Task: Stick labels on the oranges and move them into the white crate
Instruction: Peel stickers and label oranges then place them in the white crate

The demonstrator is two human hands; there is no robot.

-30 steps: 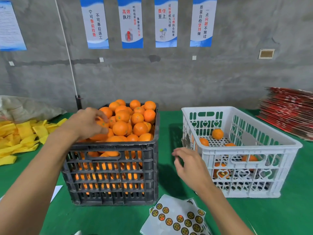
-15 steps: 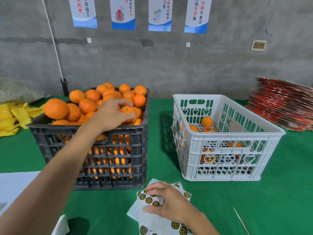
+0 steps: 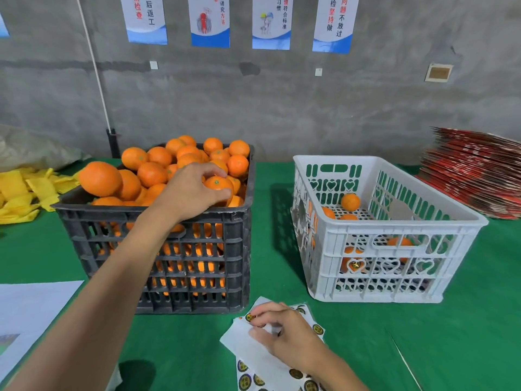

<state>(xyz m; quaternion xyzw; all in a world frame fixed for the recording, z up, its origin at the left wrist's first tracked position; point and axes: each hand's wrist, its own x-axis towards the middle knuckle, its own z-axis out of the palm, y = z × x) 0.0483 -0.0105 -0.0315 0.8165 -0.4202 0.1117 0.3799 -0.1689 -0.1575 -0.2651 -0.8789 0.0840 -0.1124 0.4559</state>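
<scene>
Two hands are at work over the green desk. Left hand reaches over the near rim of the black crate, which sits at 10 o'clock of centre and is heaped with oranges. Its grip is curled round one orange at the near right corner of the heap: fingers over the top of the fruit, thumb under its near side. The green stem end faces up, showing between fingers and thumb.

Right hand lies at 6 o'clock on the label sheets, which are spread flat on the desk just in front of the black crate. Forefinger and thumb tips are drawn together at a round label on the sheet's far edge; whether the label has lifted off cannot be told.

White crate stands at 3 o'clock, apart from the black crate, with a few oranges on its floor.

Yellow wrappers lie at 9 o'clock; a stack of red cartons at 2 o'clock; white paper at 8 o'clock.
</scene>
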